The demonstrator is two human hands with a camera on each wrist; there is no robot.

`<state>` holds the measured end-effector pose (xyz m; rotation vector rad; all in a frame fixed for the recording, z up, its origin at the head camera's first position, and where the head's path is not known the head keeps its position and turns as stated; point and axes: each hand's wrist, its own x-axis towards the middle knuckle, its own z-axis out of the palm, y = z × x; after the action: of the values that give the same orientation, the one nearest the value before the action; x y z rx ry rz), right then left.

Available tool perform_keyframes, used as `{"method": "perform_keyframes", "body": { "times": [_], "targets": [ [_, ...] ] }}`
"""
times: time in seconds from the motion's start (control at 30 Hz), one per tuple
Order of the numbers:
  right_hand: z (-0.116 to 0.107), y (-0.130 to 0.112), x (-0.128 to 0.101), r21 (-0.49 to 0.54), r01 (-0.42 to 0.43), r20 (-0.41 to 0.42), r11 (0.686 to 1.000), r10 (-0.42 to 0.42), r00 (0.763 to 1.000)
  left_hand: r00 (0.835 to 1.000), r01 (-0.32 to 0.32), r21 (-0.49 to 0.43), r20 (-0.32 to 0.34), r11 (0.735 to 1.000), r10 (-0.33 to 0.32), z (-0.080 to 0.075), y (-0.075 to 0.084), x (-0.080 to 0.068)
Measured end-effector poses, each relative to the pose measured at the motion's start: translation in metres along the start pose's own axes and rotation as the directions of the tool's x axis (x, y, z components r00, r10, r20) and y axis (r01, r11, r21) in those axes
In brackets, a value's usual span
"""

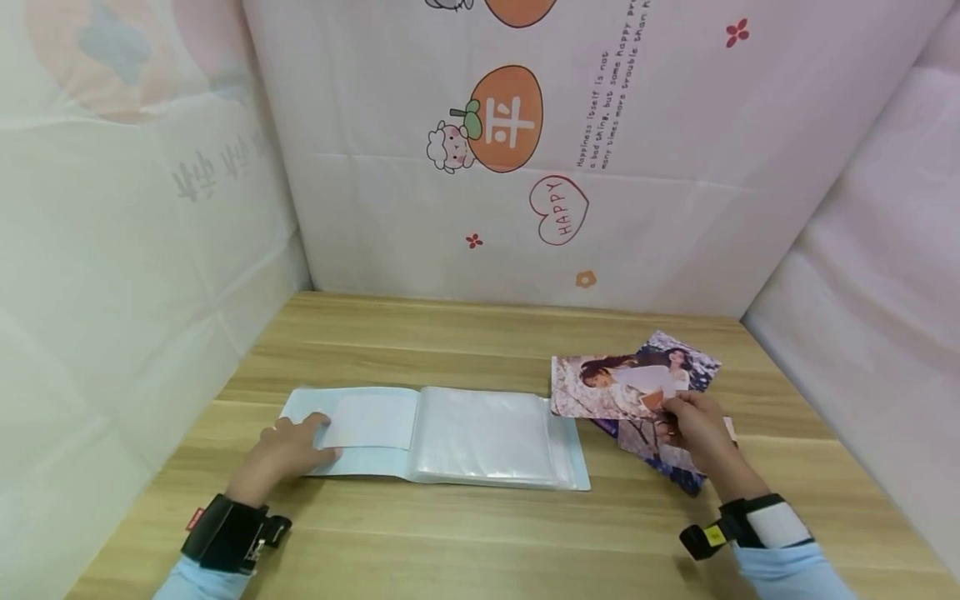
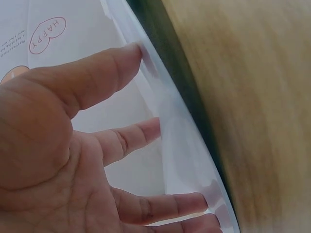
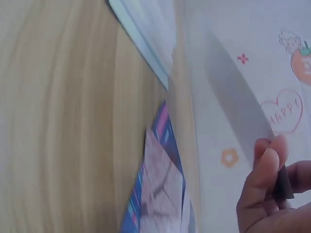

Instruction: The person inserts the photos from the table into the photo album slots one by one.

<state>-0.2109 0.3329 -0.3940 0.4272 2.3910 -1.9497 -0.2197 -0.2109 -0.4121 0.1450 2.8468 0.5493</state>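
Printed sheets wall in the wooden table (image 1: 480, 533). The left hand (image 1: 288, 446) lies flat, fingers straight, pinning the open album (image 1: 450, 433) so it stays put. Beside it, the right hand (image 1: 693, 429) pinches a photo (image 1: 607, 387) lifted above the stack (image 1: 660, 458).

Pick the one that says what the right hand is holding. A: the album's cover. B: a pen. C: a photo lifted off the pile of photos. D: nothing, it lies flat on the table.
C: the right hand pinches a photo by its lower corner, raised above the pile beside the open album, which the left hand presses flat.
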Motion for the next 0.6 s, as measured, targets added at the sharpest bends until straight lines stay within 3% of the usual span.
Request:
{"method": "perform_keyframes", "body": {
  "times": [0.23, 0.6],
  "targets": [
    [0.031, -0.001, -0.006, 0.156, 0.017, 0.074, 0.988, -0.029, 0.997, 1.0, -0.013, 0.013, 0.01, 1.0, 0.012, -0.001, 0.001, -0.001],
    [0.081, -0.001, -0.007, 0.149, 0.026, 0.195, 0.988, -0.055, 0.979, 0.999, -0.042, 0.026, 0.011, 0.999, 0.042, -0.003, 0.002, -0.001]
  ]
}}
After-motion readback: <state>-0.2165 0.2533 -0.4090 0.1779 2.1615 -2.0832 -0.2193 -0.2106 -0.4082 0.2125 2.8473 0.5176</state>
